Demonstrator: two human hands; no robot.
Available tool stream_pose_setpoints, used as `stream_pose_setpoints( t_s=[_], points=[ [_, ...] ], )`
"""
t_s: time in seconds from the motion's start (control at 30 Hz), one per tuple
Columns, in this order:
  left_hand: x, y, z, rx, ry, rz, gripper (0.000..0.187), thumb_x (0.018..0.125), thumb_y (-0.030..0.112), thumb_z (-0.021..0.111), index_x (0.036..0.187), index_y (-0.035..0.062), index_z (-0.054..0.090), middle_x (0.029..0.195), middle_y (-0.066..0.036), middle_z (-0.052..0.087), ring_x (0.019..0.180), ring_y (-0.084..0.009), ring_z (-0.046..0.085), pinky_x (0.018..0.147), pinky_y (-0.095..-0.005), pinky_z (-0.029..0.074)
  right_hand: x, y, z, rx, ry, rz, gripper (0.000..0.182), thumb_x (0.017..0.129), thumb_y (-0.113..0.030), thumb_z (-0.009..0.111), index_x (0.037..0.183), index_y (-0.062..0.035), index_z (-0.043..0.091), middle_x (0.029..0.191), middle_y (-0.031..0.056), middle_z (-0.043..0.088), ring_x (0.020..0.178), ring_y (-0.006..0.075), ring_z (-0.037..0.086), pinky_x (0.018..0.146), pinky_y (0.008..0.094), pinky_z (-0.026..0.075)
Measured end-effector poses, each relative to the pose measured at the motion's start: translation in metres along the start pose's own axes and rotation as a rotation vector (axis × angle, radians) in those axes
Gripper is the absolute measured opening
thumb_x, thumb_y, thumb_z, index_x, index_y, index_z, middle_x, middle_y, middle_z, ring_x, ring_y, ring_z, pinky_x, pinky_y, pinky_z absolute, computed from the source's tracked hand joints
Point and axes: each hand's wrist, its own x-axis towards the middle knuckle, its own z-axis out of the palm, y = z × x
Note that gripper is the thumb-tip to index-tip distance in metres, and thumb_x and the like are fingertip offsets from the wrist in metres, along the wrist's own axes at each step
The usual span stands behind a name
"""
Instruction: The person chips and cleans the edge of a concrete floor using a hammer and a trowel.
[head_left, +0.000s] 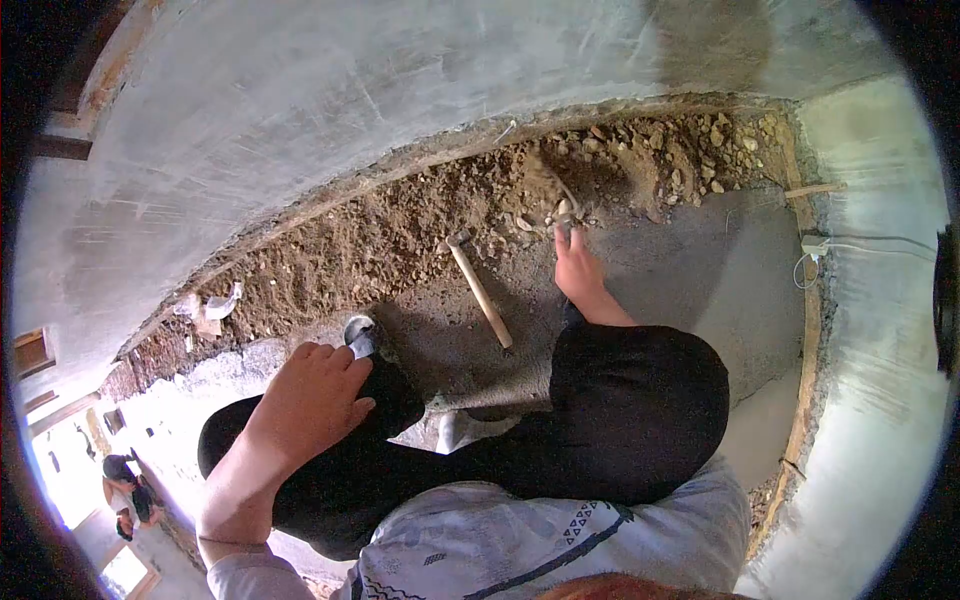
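Note:
My right hand (578,268) reaches forward, closed around the handle of what looks like a small trowel (547,180). Its blurred blade lies over the loose soil along the wall. Resting on my bent left knee, my left hand (312,402) has loosely curled fingers, the thumb apart, and no tool in it. A hammer (481,296) with a pale wooden handle lies between my two hands on the grey floor, its head against the edge of the soil. A greyish shoe tip (358,326) shows just beyond my left fingers.
Loose soil and stones (690,155) fill a strip along the plastered wall (400,90). Scraps of clear plastic (222,302) lie on it at the left. A white cable (870,248) hangs at the right wall. Another person (128,492) is far off at the lower left.

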Motion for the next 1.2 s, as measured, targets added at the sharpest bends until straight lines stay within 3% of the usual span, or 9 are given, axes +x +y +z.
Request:
stream_pose_setpoints(
  t_s=[0.17,0.23,0.3,0.43,0.63,0.9,0.97,1.03,1.2],
  points=[
    [-0.003,-0.003,0.002,-0.003,-0.043,-0.043,0.040,0.091,0.034,0.069,0.117,0.0048,0.064,0.108,-0.014,0.064,0.109,-0.0325,0.062,0.101,-0.0435,0.046,0.007,0.013,-0.023,0.191,0.109,-0.030,0.061,0.097,-0.005,0.052,0.156,-0.0136,0.038,0.138,0.0276,0.050,0.101,0.0446,0.065,0.081,0.0514,0.056],
    [-0.006,-0.006,0.006,-0.018,-0.021,-0.049,0.039,0.091,0.034,0.069,0.117,0.0048,0.064,0.108,-0.014,0.065,0.109,-0.0324,0.062,0.101,-0.0435,0.046,0.019,0.038,-0.026,0.146,0.163,0.017,0.063,0.094,-0.005,0.055,0.154,-0.0056,0.036,0.129,0.0241,0.054,0.104,0.0430,0.064,0.079,0.0532,0.055],
    [-0.008,-0.008,0.008,-0.030,0.008,-0.051,0.039,0.091,0.033,0.069,0.117,0.0048,0.064,0.108,-0.014,0.065,0.109,-0.0323,0.062,0.101,-0.0435,0.046,0.028,0.056,-0.030,0.108,0.159,0.270,0.066,0.094,-0.005,0.056,0.155,-0.0034,0.032,0.131,0.0230,0.053,0.105,0.0429,0.063,0.079,0.0521,0.056],
    [-0.012,-0.010,0.012,-0.020,0.000,-0.051,0.037,0.090,0.033,0.070,0.113,0.0043,0.064,0.104,-0.013,0.065,0.105,-0.0313,0.063,0.098,-0.0427,0.046,0.026,0.046,0.004,-0.139,0.140,0.193,0.067,0.095,-0.007,0.059,0.154,0.0034,0.031,0.138,0.0314,0.049,0.097,0.0467,0.067,0.076,0.0501,0.059],
    [-0.016,-0.005,0.003,-0.031,-0.029,-0.037,0.039,0.089,0.033,0.070,0.115,0.0045,0.063,0.106,-0.014,0.064,0.107,-0.0324,0.062,0.099,-0.0437,0.046,-0.004,-0.017,0.011,-0.018,-0.082,0.008,0.068,0.095,-0.008,0.059,0.157,-0.0052,0.032,0.142,0.0324,0.043,0.096,0.0466,0.069,0.074,0.0513,0.059],
    [-0.024,-0.008,0.013,-0.053,0.017,-0.045,0.036,0.089,0.030,0.071,0.113,0.0047,0.063,0.105,-0.014,0.064,0.105,-0.0330,0.062,0.098,-0.0438,0.047,0.006,0.045,-0.010,0.144,0.341,0.168,0.069,0.096,-0.011,0.060,0.158,-0.0102,0.030,0.134,0.0253,0.049,0.093,0.0453,0.067,0.074,0.0539,0.057],
    [-0.025,-0.007,0.013,-0.050,0.020,-0.058,0.036,0.088,0.030,0.071,0.112,0.0046,0.063,0.105,-0.014,0.064,0.105,-0.0330,0.062,0.098,-0.0439,0.047,0.009,0.048,-0.014,0.138,0.297,0.212,0.071,0.096,-0.011,0.060,0.159,-0.0071,0.026,0.137,0.0271,0.047,0.095,0.0462,0.066,0.079,0.0541,0.056],
    [-0.024,-0.004,0.010,-0.044,0.003,-0.060,0.036,0.089,0.030,0.071,0.113,0.0046,0.063,0.105,-0.014,0.064,0.105,-0.0331,0.062,0.098,-0.0440,0.047,0.004,0.020,-0.025,0.021,-0.060,0.294,0.072,0.095,-0.010,0.059,0.158,-0.0020,0.026,0.138,0.0289,0.046,0.098,0.0476,0.065,0.084,0.0527,0.056],
    [-0.022,-0.002,0.011,-0.040,0.013,-0.024,0.036,0.089,0.031,0.071,0.112,0.0045,0.063,0.104,-0.014,0.064,0.106,-0.0334,0.062,0.098,-0.0443,0.047,-0.006,-0.008,0.009,0.019,-0.045,0.102,0.071,0.094,-0.010,0.058,0.157,0.0000,0.028,0.135,0.0316,0.046,0.095,0.0492,0.065,0.077,0.0553,0.057]
  ],
)
